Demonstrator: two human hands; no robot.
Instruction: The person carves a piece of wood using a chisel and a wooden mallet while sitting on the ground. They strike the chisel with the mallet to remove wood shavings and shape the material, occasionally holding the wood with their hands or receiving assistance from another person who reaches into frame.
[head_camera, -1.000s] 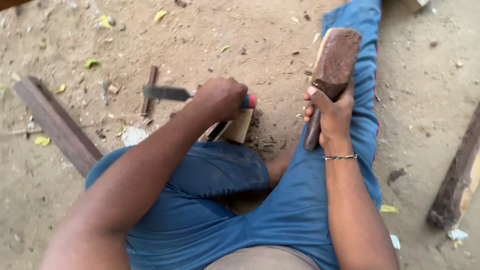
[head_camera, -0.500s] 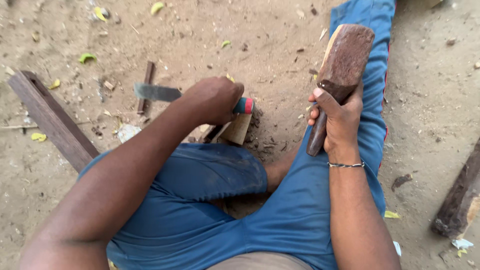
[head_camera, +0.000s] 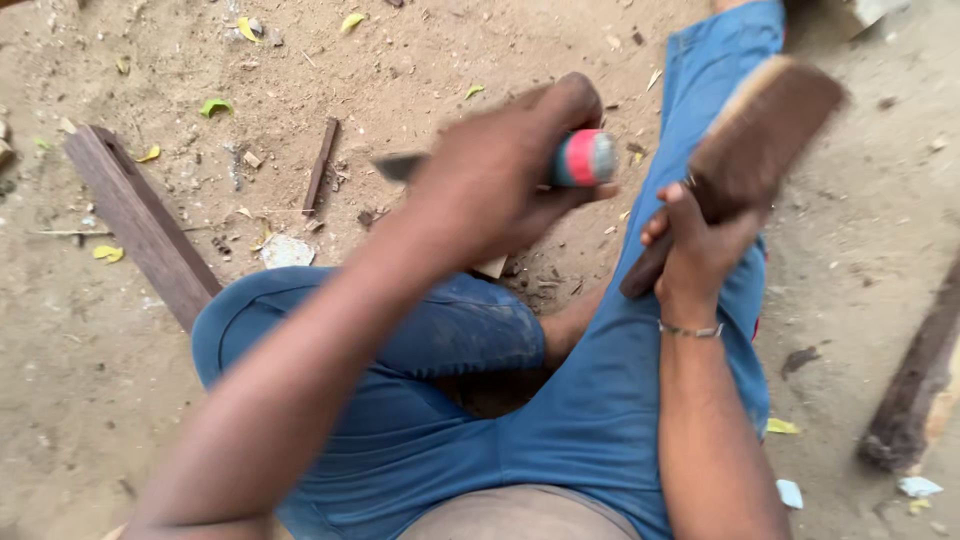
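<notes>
I sit on sandy ground in blue trousers. My left hand (head_camera: 500, 185) grips a chisel (head_camera: 585, 158) by its red and teal handle; the flat metal blade (head_camera: 398, 166) sticks out to the left. The hand is raised and blurred. My right hand (head_camera: 700, 245), with a thin bracelet at the wrist, holds a dark wooden mallet (head_camera: 755, 145) by its handle, the head tilted up to the right over my right leg. A small light wood block (head_camera: 492, 267) lies on the ground under my left hand, mostly hidden.
A long dark wooden beam (head_camera: 140, 220) lies at the left by my knee. A thin dark stick (head_camera: 321, 166) and a pale scrap (head_camera: 286, 251) lie on the sand beyond it. Another dark plank (head_camera: 915, 385) lies at the right. Leaves and wood chips are scattered about.
My left hand has lifted the chisel up off the block toward the camera. The mallet has tipped further to the right. The view has shifted a little.
</notes>
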